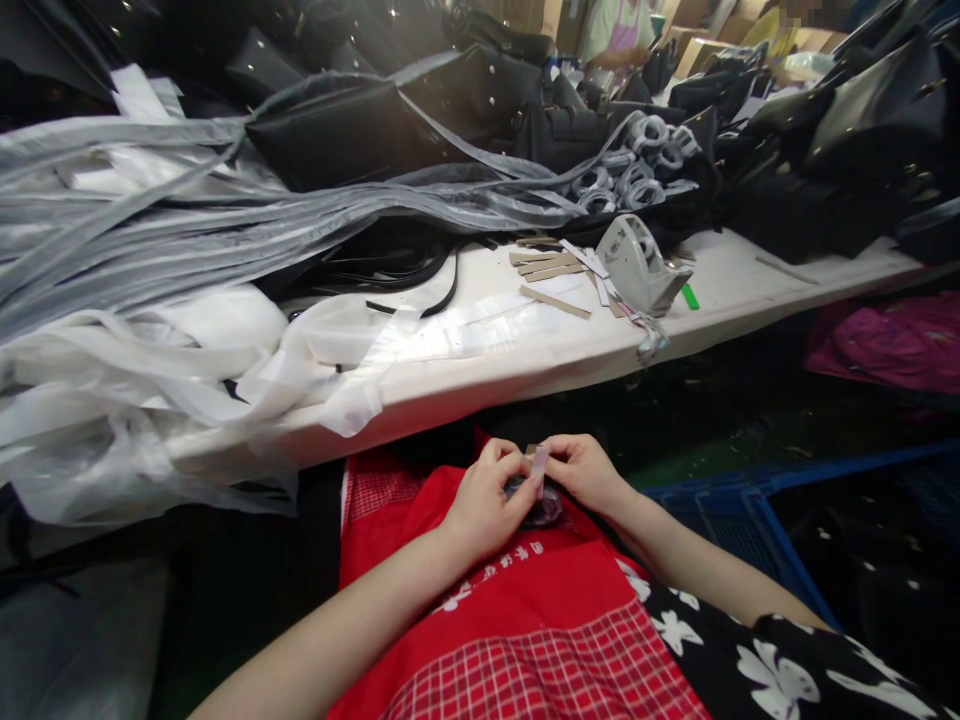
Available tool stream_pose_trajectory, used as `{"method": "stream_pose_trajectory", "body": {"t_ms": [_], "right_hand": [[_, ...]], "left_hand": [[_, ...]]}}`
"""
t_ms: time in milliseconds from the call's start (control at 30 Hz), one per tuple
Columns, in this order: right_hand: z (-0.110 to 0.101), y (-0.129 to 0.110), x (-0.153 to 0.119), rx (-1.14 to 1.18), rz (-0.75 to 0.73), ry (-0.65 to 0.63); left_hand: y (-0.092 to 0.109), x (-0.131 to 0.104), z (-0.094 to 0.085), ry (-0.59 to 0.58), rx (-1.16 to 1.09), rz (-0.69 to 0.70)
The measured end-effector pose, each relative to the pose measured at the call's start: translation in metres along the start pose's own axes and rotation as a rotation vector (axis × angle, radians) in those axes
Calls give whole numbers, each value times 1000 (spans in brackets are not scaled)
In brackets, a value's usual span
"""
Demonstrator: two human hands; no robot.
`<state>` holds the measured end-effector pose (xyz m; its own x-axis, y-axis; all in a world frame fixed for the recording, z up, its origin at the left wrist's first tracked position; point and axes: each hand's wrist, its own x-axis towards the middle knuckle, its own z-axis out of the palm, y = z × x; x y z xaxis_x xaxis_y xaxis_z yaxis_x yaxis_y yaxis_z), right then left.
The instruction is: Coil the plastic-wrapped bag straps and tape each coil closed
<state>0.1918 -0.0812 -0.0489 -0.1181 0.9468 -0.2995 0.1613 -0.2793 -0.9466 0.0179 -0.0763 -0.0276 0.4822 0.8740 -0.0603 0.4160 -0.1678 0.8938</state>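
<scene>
Far left of both hands: white sheeting (187, 340) hangs over the front edge of the desk (465, 385); long plastic-wrapped straps (300, 220) run above it. Left hand (487, 495): low in front of the desk, over a red apron (540, 590), fingers curled, thumb and fingertips pinching a pale strip (539, 470). Strip sits between the hands; a wrapped coil (547, 509) lies just below it. Right hand (589, 470): fingers curled in at the strip's upper end; cannot tell what they pinch. Beyond the hands, on the desk: cardboard strips (555, 303), then a tape dispenser (630, 262). Right of the right hand: a blue crate (784, 551); farther right, a pink bag (892, 345).
</scene>
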Motion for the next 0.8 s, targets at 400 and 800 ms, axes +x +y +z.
{"method": "stream_pose_trajectory", "body": {"t_ms": [400,800], "right_hand": [[-26,-12,-1,-32,9,-274],[-30,-9,6,-118,62,-323]], "left_hand": [[-6,-1,8,12,-49,-93],[-1,-1,8,-47,-104,-134]]}}
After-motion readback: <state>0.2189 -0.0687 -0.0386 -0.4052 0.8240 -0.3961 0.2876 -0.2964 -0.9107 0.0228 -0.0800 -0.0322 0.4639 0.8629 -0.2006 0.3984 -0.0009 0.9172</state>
